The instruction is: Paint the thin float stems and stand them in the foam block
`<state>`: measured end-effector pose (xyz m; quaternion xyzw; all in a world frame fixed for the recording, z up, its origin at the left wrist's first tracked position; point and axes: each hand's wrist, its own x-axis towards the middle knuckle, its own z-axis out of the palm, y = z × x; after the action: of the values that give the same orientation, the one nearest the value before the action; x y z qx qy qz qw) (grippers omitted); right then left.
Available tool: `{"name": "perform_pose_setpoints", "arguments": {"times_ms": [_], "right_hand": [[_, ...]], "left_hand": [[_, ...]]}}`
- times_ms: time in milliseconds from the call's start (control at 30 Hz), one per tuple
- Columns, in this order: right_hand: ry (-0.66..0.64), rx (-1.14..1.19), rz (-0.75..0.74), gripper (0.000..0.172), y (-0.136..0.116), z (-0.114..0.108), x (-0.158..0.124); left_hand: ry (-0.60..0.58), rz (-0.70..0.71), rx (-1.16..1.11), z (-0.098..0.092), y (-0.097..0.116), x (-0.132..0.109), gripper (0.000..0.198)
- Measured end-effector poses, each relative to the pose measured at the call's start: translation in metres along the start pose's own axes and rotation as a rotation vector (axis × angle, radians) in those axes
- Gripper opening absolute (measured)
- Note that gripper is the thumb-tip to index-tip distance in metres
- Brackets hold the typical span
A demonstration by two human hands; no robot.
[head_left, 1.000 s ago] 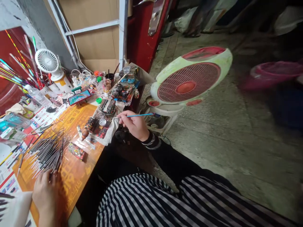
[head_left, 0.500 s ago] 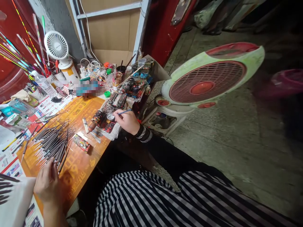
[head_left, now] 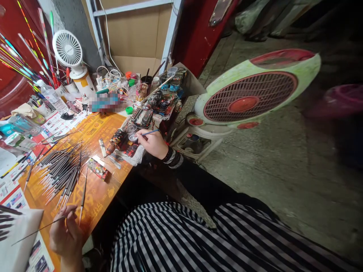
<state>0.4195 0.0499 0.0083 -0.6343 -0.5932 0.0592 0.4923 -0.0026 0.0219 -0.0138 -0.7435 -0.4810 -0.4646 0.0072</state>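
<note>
My left hand [head_left: 65, 234], low at the left, pinches a slim dark fishing float [head_left: 42, 228] whose thin end points down to the left. Just beyond it, a pile of similar dark floats [head_left: 61, 170] lies fanned out on the orange table top [head_left: 99, 206]. One float [head_left: 83, 194] lies apart, right of the pile. With closed fingers my right hand [head_left: 153, 144] holds a blue-handled paintbrush [head_left: 151, 132]. Its tip is at a small clear cup [head_left: 132, 138]; whether it touches the contents I cannot tell.
A paint-spattered block [head_left: 98, 169] lies near the table's edge. Paint-smeared jars and tools [head_left: 141, 117] crowd the far right corner. A small white fan [head_left: 67, 49] stands at the back. Right of the table is a large green-and-red fan [head_left: 244, 104]. A white foam block [head_left: 28, 221] sits front left.
My left hand has lifted a float from the near edge of the pile and drawn it back toward me. My right hand stays at the cup with the brush.
</note>
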Motion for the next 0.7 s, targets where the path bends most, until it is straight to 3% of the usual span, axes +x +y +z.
{"name": "perform_pose_setpoints", "arguments": {"times_ms": [133, 267, 467, 533, 700], "right_hand": [[0.004, 0.043, 0.039, 0.026, -0.003, -0.004, -0.002], [0.026, 0.125, 0.099, 0.030, -0.007, -0.012, -0.006], [0.034, 0.225, 0.161, 0.036, -0.009, -0.021, -0.009], [0.031, 0.252, 0.181, 0.037, -0.010, -0.023, -0.011], [0.042, 0.271, 0.208, 0.038, -0.008, -0.026, -0.013]], "left_hand": [[-0.031, 0.131, 0.025, 0.000, 0.003, 0.005, 0.035], [-0.194, 0.280, -0.013, -0.004, 0.020, 0.017, 0.022], [-0.398, 0.447, 0.003, -0.007, 0.031, 0.024, 0.024], [-0.435, 0.454, 0.040, -0.006, 0.027, 0.023, 0.019], [-0.392, 0.335, 0.127, -0.009, 0.008, 0.020, 0.014]]}}
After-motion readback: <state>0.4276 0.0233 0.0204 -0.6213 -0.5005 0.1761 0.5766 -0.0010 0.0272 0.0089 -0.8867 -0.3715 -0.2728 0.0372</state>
